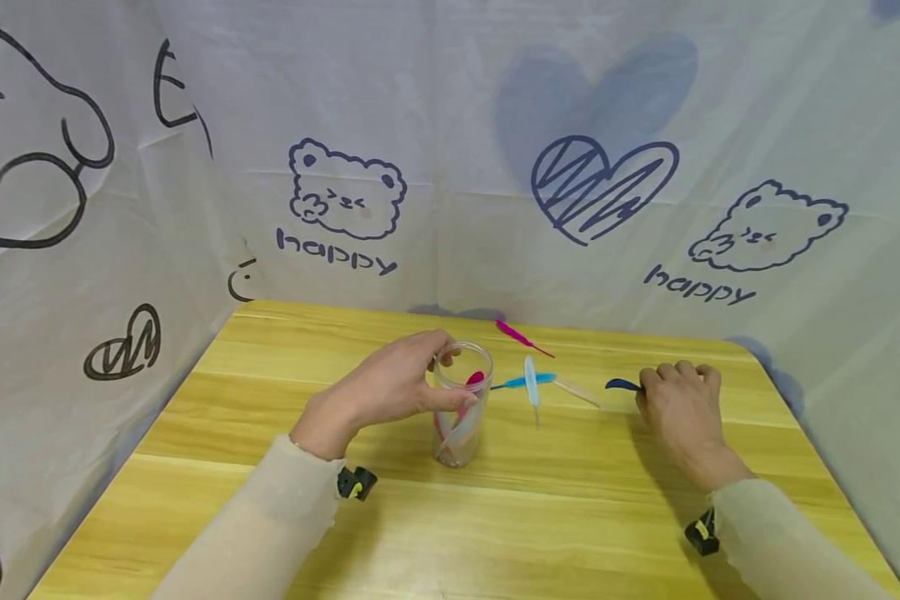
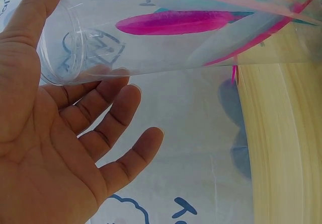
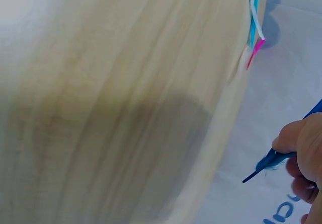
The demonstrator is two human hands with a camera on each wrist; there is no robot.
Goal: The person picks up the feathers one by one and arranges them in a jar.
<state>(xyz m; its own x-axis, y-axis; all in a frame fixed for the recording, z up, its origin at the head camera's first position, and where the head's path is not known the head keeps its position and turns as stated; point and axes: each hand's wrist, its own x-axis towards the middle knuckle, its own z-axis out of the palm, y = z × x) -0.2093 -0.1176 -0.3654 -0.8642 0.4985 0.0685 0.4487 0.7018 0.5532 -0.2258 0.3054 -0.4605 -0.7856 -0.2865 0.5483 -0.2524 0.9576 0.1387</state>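
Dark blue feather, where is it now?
In the head view, right of centre, the dark blue feather is pinched in the right hand, to the right of the beige feather.

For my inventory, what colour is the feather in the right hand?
The feather in the right hand is dark blue, clearest in the right wrist view.

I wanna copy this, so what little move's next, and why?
Maybe move the dark blue feather toward the jar: the right hand holds it off to one side, while the left hand grips the open jar, feathers already inside.
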